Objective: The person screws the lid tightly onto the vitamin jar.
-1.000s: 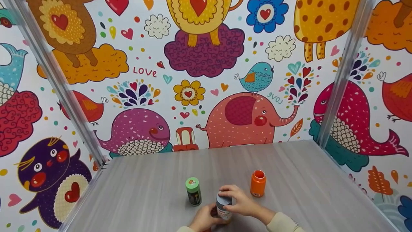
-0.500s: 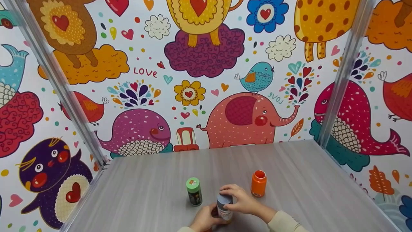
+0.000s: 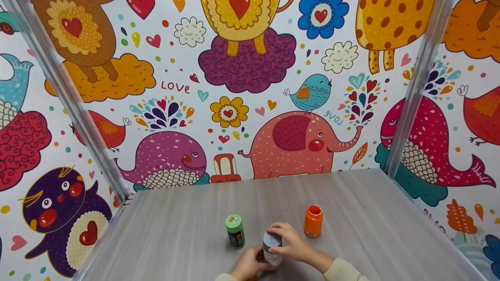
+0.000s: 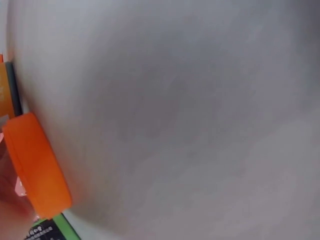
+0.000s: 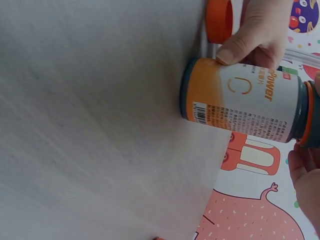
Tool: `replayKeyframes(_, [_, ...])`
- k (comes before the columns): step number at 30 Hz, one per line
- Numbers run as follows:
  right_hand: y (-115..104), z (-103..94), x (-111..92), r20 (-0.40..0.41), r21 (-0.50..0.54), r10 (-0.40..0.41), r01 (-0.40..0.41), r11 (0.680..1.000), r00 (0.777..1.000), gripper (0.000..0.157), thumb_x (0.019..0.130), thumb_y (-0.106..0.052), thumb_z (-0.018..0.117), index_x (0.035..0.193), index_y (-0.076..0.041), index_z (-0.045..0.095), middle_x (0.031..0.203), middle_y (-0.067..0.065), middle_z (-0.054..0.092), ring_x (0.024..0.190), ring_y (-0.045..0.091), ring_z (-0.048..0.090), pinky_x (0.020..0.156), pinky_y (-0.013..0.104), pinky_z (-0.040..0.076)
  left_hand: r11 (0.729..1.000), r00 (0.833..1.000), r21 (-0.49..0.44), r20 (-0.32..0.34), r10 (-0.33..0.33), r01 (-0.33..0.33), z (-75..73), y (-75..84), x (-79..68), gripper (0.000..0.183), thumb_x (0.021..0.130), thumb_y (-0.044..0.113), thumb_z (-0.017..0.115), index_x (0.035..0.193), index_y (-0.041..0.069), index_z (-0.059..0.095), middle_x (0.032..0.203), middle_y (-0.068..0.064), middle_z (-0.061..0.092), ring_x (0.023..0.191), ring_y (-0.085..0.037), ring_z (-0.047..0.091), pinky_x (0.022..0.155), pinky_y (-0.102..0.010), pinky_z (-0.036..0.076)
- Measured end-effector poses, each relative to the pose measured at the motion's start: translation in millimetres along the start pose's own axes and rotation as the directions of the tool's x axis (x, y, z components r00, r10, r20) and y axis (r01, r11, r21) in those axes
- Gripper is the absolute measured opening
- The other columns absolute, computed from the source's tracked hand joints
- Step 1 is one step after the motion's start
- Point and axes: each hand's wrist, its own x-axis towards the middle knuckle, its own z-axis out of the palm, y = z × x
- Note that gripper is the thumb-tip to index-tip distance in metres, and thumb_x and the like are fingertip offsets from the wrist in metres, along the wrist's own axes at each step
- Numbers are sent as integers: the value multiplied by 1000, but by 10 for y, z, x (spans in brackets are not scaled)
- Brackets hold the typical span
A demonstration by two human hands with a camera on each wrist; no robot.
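Observation:
A white and orange supplement bottle (image 5: 245, 97) with printed labels stands upright between my hands, its dark grey cap (image 3: 272, 239) on top. My left hand (image 3: 248, 264) grips the bottle low on its body, the thumb pressed to the label in the right wrist view. My right hand (image 3: 292, 242) holds the cap from above, its fingers curled over the side. An orange ring shows at the cap's lower edge in the right wrist view. Beside my left hand is an orange lid (image 4: 37, 165); whether they touch, I cannot tell.
Left of the bottle stands a black container with a green lid (image 3: 234, 230). An uncapped orange bottle (image 3: 313, 221) stands to the right. All of these are on a grey wood-grain table (image 3: 175, 226), enclosed by cartoon-printed walls (image 3: 230, 144) with metal posts (image 3: 414, 89).

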Motion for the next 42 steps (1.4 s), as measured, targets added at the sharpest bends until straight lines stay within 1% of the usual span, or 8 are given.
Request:
replayKeyframes(8, [-24, -52, 25, 64, 26, 81, -83, 996, 995, 43, 72, -33, 62, 106, -7, 54, 107, 2, 48, 93, 15, 42, 79, 26, 40, 1000, 1000, 3, 3, -21, 21, -4, -6, 1, 52, 59, 34, 71, 105, 15, 55, 96, 1, 60, 86, -11, 56, 75, -33, 43])
replayKeyframes(11, [-14, -51, 34, 82, -3, 66, -66, 998, 994, 45, 73, -35, 61, 105, -5, 55, 107, 3, 48, 94, 16, 43, 79, 27, 40, 999, 1000, 36, -1, 6, -6, -8, -13, 3, 53, 60, 37, 70, 106, 16, 55, 95, 3, 60, 85, -9, 56, 75, -31, 43])
replayKeyframes(15, [-12, -32, 42, 76, -55, 34, -30, 998, 997, 44, 72, -35, 61, 102, -3, 57, 105, 3, 49, 94, 16, 43, 79, 28, 40, 996, 999, 75, -7, 41, -41, -10, -27, 7, 52, 61, 39, 69, 106, 17, 55, 95, 6, 60, 84, -6, 55, 74, -28, 43])
replayKeyframes(24, [17, 36, 25, 17, -65, 35, -34, 997, 999, 45, 69, -32, 65, 105, -6, 55, 104, 2, 48, 92, 15, 41, 76, 27, 39, 996, 1000, 82, -13, 26, -25, -9, -14, 9, 51, 61, 36, 69, 105, 16, 55, 97, 4, 60, 86, -7, 55, 73, -28, 43])
replayKeyframes(30, [75, -55, -55, 139, 78, 87, -99, 992, 986, 59, 73, -34, 60, 122, -8, 39, 120, 6, 41, 106, 20, 35, 87, 39, 32, 997, 999, 68, -8, 38, -37, -7, -13, -2, 50, 61, 36, 70, 105, 15, 55, 95, 4, 60, 84, -8, 55, 73, -29, 43])
replayKeyframes(35, [139, -116, -100, 236, 241, 125, -183, 953, 964, 52, 81, -25, 52, 127, -7, 33, 127, 6, 37, 114, 18, 34, 91, 45, 26, 999, 1000, 48, 3, 26, -26, -15, -10, -11, 50, 60, 34, 70, 104, 14, 55, 95, 3, 60, 85, -10, 56, 73, -31, 43])
replayKeyframes(38, [144, -124, -114, 239, 284, 130, -197, 938, 962, 48, 83, -20, 50, 126, -6, 35, 126, 8, 39, 114, 18, 36, 90, 47, 26, 998, 1000, 63, -1, 16, -16, -15, -3, -10, 51, 60, 35, 70, 103, 13, 55, 94, 2, 60, 84, -10, 55, 73, -30, 43])
replayKeyframes(42, [102, -146, -132, 174, 242, 117, -157, 958, 978, 45, 81, -18, 52, 121, 0, 40, 121, 14, 44, 109, 23, 41, 87, 45, 31, 997, 1000, 73, -8, 4, -4, -9, -1, -4, 50, 59, 37, 71, 101, 14, 56, 93, 4, 60, 82, -9, 55, 72, -30, 43])
